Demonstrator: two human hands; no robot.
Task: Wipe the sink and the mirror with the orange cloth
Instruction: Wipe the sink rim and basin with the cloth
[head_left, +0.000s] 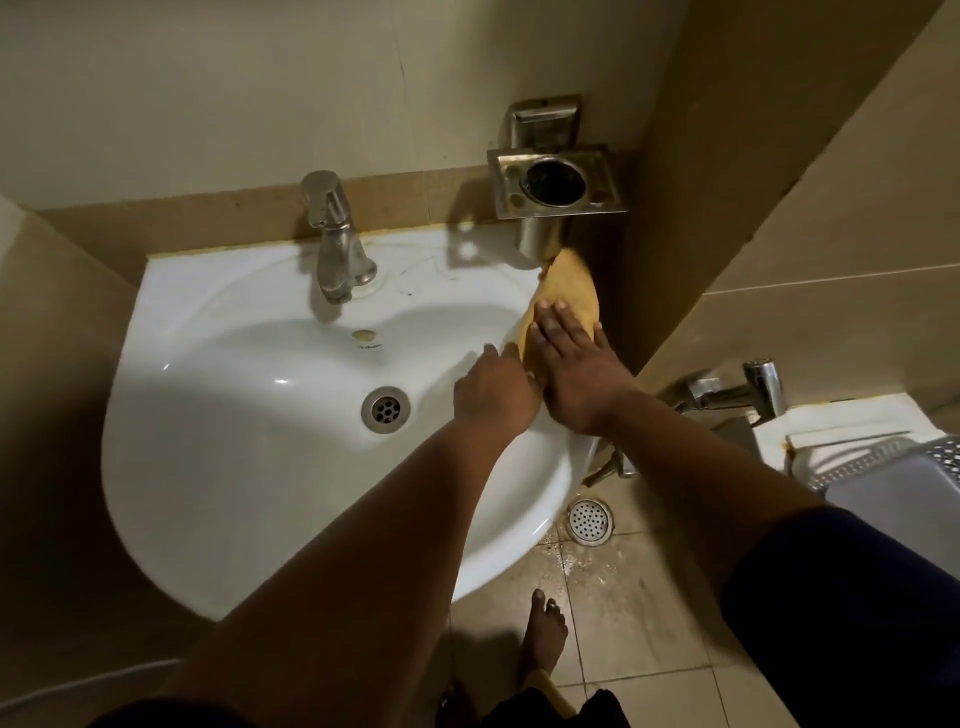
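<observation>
Both hands met at the sink's (291, 467) right rim: my right hand (571, 364) pressed flat, fingers together, on the cloth (571, 291); left hand (493, 395) pinched its near end. Soft, light, I judged; bunching likely.

One white sink (218, 441) with one tap (335, 239) and one drain (385, 409). One orange cloth (569, 291). Two hands: left hand (496, 392), right hand (576, 369). One metal wall holder (556, 179). One floor drain (589, 521). One bare foot (543, 636).
</observation>
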